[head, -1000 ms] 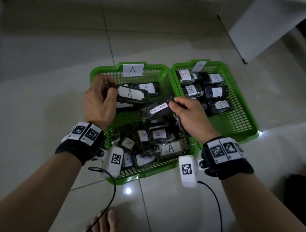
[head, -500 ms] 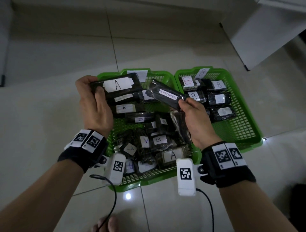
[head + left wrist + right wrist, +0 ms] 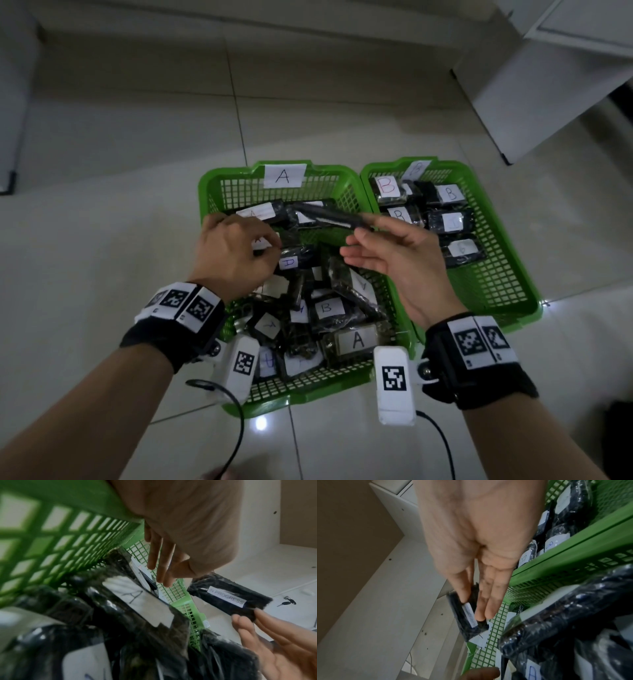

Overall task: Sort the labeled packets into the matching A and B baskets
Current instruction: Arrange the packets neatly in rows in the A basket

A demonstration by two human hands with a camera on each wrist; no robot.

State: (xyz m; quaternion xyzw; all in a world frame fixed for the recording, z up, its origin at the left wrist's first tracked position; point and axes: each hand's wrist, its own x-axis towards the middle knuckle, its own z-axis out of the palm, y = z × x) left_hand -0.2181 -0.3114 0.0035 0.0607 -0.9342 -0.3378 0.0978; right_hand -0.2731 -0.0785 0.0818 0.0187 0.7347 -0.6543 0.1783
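Observation:
My right hand (image 3: 366,226) is turned palm up over the green A basket (image 3: 212,192) and pinches a black packet labelled IN PROGRESS (image 3: 329,217) by its end, between thumb and index finger. That packet (image 3: 228,599) shows its label in the left wrist view and sits at my fingertips (image 3: 465,597) in the right wrist view. My left hand (image 3: 260,246) hovers over the basket's left side with relaxed fingers (image 3: 159,566) and holds nothing. An A packet (image 3: 260,212) lies at the basket's far end. The B basket (image 3: 496,274) holds several B packets (image 3: 387,186).
The near half of the A basket holds a mixed pile, including a B packet (image 3: 327,308) and an A packet (image 3: 356,341). A white cabinet (image 3: 548,85) stands at the back right, with keys (image 3: 288,602) on the floor. A cable (image 3: 236,428) loops below my left wrist.
My left hand has let go of the A packet, which now lies in the A basket. My right hand has turned palm up, still holding the IN PROGRESS packet.

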